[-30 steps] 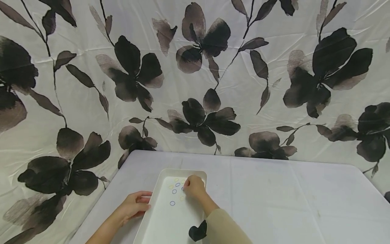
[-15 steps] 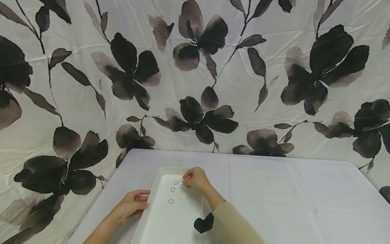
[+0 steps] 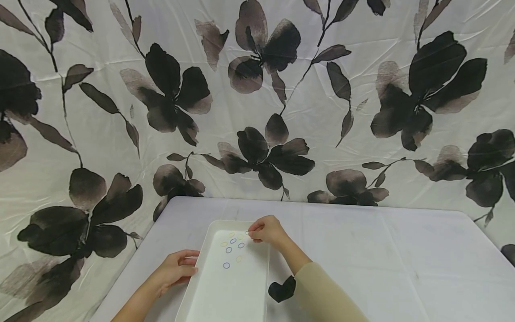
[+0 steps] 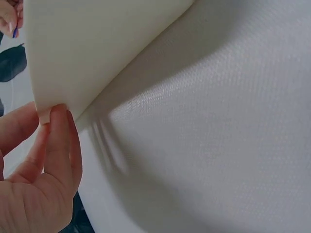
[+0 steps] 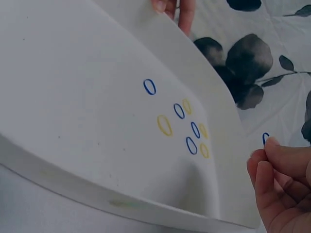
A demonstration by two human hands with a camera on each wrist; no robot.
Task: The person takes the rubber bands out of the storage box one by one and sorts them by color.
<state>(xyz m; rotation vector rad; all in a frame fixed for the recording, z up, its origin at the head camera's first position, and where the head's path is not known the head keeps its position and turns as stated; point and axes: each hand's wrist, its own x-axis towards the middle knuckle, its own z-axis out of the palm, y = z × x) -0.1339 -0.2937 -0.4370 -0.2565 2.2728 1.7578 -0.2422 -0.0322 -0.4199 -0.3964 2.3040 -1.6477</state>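
My left hand point(image 3: 174, 269) pinches the side rim of a white rectangular tray point(image 3: 227, 297) between thumb and fingers, as the left wrist view point(image 4: 51, 160) shows from close by. Over the tray's far right corner, my right hand point(image 3: 268, 230) holds a small thin blue ring point(image 5: 265, 139) between thumb and index finger; the fingers hide part of it. Several more thin rings lie scattered on the tray floor toward its far end, some blue point(image 5: 149, 87) and some yellow point(image 5: 164, 125). None of these is touched by either hand.
The tray stands on a table with a white cover point(image 3: 362, 259). Behind the table hangs a white cloth point(image 3: 217, 112) printed with dark flowers. A black heart-shaped piece point(image 3: 282, 289) shows beside the right sleeve point(image 3: 327, 290).
The right hand has risen from among the rings and moved right toward the tray's far right corner, and a ring now shows in its fingertips. The left hand keeps its grip on the rim.
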